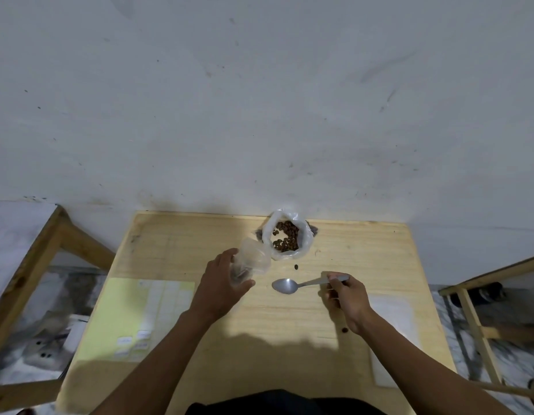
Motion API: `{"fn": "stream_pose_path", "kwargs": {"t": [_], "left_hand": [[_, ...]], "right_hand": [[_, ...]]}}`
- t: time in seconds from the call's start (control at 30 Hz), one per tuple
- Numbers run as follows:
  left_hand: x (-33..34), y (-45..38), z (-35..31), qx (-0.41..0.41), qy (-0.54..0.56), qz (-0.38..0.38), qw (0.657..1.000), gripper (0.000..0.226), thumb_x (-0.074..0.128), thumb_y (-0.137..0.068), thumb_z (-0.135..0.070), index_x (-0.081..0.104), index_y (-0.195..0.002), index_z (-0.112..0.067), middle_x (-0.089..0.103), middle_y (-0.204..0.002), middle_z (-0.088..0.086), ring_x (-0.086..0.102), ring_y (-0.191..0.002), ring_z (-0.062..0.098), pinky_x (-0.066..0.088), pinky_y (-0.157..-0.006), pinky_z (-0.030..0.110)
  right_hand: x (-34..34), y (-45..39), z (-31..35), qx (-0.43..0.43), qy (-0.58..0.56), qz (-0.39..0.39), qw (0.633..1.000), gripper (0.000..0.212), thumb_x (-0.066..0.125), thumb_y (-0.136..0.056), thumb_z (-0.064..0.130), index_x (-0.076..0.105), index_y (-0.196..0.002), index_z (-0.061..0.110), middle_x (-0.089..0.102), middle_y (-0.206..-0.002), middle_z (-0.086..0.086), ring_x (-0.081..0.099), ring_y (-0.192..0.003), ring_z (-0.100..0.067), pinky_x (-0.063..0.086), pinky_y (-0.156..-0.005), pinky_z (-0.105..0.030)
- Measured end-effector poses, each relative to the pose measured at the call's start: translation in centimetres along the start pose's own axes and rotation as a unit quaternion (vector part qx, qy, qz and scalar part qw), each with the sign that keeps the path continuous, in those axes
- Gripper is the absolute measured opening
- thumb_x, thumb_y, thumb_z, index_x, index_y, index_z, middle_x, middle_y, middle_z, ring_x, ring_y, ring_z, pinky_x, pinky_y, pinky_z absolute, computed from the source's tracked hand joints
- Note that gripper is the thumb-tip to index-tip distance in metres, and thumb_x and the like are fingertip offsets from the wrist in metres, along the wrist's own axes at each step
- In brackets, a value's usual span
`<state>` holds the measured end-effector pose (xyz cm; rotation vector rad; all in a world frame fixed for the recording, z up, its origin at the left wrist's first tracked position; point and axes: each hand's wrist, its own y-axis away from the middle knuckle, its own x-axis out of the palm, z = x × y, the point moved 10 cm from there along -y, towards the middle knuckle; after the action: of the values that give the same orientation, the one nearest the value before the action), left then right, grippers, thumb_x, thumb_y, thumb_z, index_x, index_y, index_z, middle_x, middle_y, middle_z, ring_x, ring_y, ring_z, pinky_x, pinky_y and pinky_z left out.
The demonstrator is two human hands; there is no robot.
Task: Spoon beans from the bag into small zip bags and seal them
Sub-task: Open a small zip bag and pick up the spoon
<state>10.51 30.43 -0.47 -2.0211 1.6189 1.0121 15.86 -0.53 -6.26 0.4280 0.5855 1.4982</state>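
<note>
An open clear plastic bag of brown beans (pixel 286 239) stands at the far edge of the wooden table (pixel 364 244). My left hand (pixel 222 287) grips a small clear zip bag (pixel 249 263) just left of the bean bag, its mouth tilted toward the beans; a few beans show inside. My right hand (pixel 345 298) pinches the handle of a metal spoon (pixel 292 285), whose empty bowl points left, between the two hands. One loose bean (pixel 296 266) lies on the table below the bean bag, another bean (pixel 344 330) by my right wrist.
A yellow sheet with small zip bags (pixel 131 319) lies on the table's left part. Clear bags (pixel 394 330) lie flat at the right edge. Wooden frames stand on the floor at the left (pixel 29 265) and right (pixel 475 319). A white wall rises behind the table.
</note>
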Motion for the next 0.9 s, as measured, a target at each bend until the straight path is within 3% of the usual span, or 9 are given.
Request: {"fn": "stream_pose_path", "kwargs": {"t": [0.13,0.23,0.33,0.47,0.57,0.63,0.73,0.8,0.9], "left_hand": [[0.2,0.0,-1.0,0.011,0.014,0.003,1.0,0.077,0.075,-0.067,-0.048,0.043,-0.133,-0.026,0.056,-0.12,-0.006,0.053,-0.105,0.017,0.051,-0.087,0.041],[0.3,0.1,-2.1,0.024,0.012,0.006,1.0,0.076,0.076,-0.068,-0.045,0.042,-0.133,-0.025,0.054,-0.122,-0.006,0.05,-0.108,0.016,0.049,-0.088,0.038],[0.5,-0.1,-2.8,0.026,0.015,0.003,1.0,0.076,0.075,-0.065,-0.048,0.043,-0.132,-0.027,0.055,-0.119,-0.008,0.052,-0.106,0.016,0.05,-0.087,0.039],[0.8,-0.5,-4.1,0.041,0.021,0.0,0.999,0.077,0.076,-0.065,-0.047,0.042,-0.131,-0.027,0.054,-0.118,-0.008,0.051,-0.105,0.016,0.047,-0.085,0.032],[0.7,-0.8,-5.7,0.061,0.041,-0.007,0.997,0.079,0.08,-0.064,-0.044,0.042,-0.131,-0.027,0.055,-0.115,-0.009,0.053,-0.101,0.014,0.045,-0.082,0.027],[0.1,-0.9,-7.4,0.075,0.076,-0.004,0.994,0.068,0.081,-0.067,-0.039,0.048,-0.125,-0.029,0.059,-0.106,-0.015,0.059,-0.093,0.009,0.048,-0.075,0.019],[-1.2,-0.4,-9.4,0.113,0.106,-0.005,0.988,0.032,0.072,-0.086,-0.027,0.053,-0.111,-0.034,0.062,-0.097,-0.026,0.061,-0.09,0.001,0.046,-0.072,0.01],[-1.8,-0.5,-8.8,0.116,0.086,-0.021,0.989,0.034,0.061,-0.092,-0.026,0.047,-0.122,-0.032,0.057,-0.105,-0.025,0.057,-0.098,-0.001,0.047,-0.083,0.017],[-2.4,-0.9,-7.5,0.097,0.054,-0.048,0.993,0.039,0.06,-0.09,-0.009,0.05,-0.125,-0.024,0.061,-0.091,-0.014,0.059,-0.088,-0.001,0.047,-0.078,0.015]], "right_hand": [[-0.2,-0.2,0.0,0.018,-0.004,-0.011,1.0,0.019,0.058,-0.094,0.001,0.055,-0.113,-0.004,0.061,-0.07,-0.016,0.052,-0.056,-0.023,0.045,-0.05,-0.029],[-0.2,-0.2,0.2,0.038,-0.014,0.0,0.999,0.028,0.059,-0.094,0.001,0.045,-0.117,0.007,0.061,-0.068,-0.017,0.05,-0.048,-0.021,0.042,-0.043,-0.026],[-0.1,-0.2,1.9,-0.012,0.044,-0.006,0.999,0.023,0.063,-0.094,0.012,0.053,-0.115,0.01,0.062,-0.063,-0.009,0.052,-0.046,-0.015,0.043,-0.044,-0.025],[4.9,2.4,6.7,-0.128,0.096,0.123,0.979,0.02,0.07,-0.09,0.022,0.07,-0.106,0.01,0.067,-0.078,-0.001,0.063,-0.069,-0.014,0.051,-0.059,-0.019],[8.9,5.1,9.5,-0.187,0.117,0.204,0.954,0.031,0.076,-0.084,0.022,0.07,-0.114,0.02,0.069,-0.086,0.01,0.063,-0.078,-0.001,0.053,-0.073,-0.017],[9.3,5.3,11.0,-0.233,0.125,0.163,0.951,0.025,0.076,-0.084,0.019,0.072,-0.109,0.018,0.068,-0.081,0.01,0.06,-0.072,0.0,0.049,-0.073,-0.017],[8.2,4.9,12.6,-0.27,0.117,0.089,0.951,0.006,0.068,-0.09,0.018,0.074,-0.089,0.02,0.067,-0.072,0.004,0.06,-0.07,-0.011,0.049,-0.071,-0.029],[7.8,4.6,13.1,-0.274,0.116,0.073,0.952,0.016,0.065,-0.092,0.017,0.072,-0.079,0.023,0.068,-0.071,0.002,0.062,-0.069,-0.012,0.049,-0.071,-0.031],[7.8,4.6,13.6,-0.276,0.121,0.083,0.95,0.019,0.062,-0.094,0.016,0.073,-0.08,0.023,0.071,-0.075,0.01,0.066,-0.071,-0.008,0.053,-0.074,-0.028]]}}
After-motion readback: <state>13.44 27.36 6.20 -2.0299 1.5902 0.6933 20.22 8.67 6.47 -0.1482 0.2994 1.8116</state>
